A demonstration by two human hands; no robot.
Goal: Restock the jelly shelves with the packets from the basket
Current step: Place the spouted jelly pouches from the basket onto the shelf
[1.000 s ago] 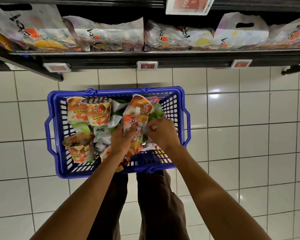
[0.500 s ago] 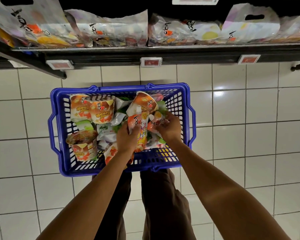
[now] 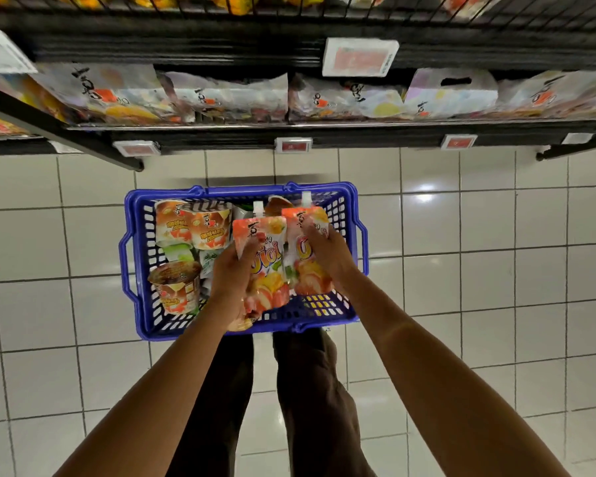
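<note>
A blue plastic basket [image 3: 136,270] sits on the tiled floor in front of my legs, holding jelly cups and pouches. My left hand [image 3: 233,273] grips an orange spouted jelly pouch [image 3: 267,273], lifted above the basket. My right hand [image 3: 327,251] grips a second, similar pouch [image 3: 307,235] just to its right. Both pouches stand upright, side by side, white spouts up. Orange jelly cups [image 3: 191,225] and a brown-lidded cup [image 3: 176,284] lie in the basket's left half. The black jelly shelf [image 3: 324,130] above the basket carries white handled bags [image 3: 227,96].
Price tags [image 3: 293,145] hang along the shelf's front edge, with a larger tag [image 3: 360,56] on the shelf above. A black shelf bracket [image 3: 83,139] juts out at the left. White glossy floor tiles [image 3: 479,270] surround the basket.
Both hands were down among the packets; now each has lifted an orange pouch upright above the basket. The view has tilted so more of the shelves shows.
</note>
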